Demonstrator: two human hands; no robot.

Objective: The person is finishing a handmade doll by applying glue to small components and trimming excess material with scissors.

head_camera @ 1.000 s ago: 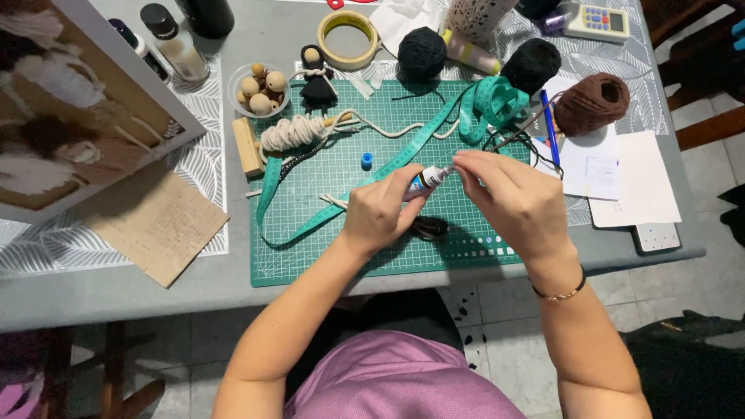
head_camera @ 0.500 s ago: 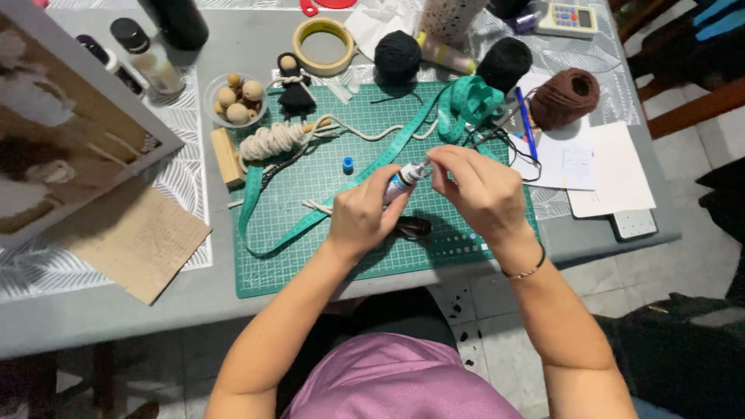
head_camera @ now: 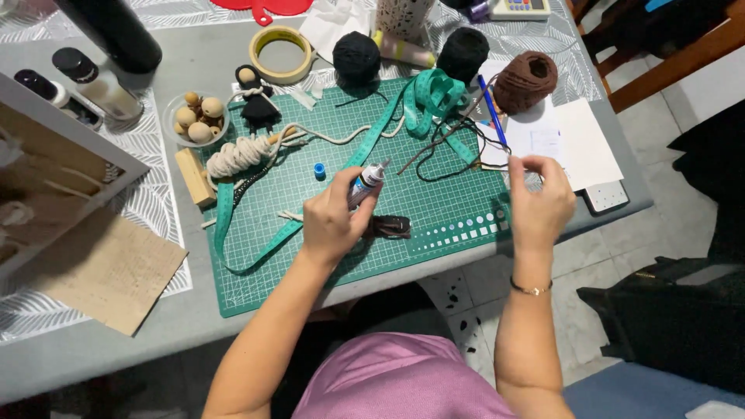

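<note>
Left hand (head_camera: 332,221) grips the small grey glue tube (head_camera: 366,183), nozzle up; right hand (head_camera: 539,203) pinches something too small to tell; a light squeeze would avoid blobs

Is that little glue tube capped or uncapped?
Uncapped. The glue tube in the left hand shows a bare nozzle, and a small blue cap lies apart on the green cutting mat.
</note>
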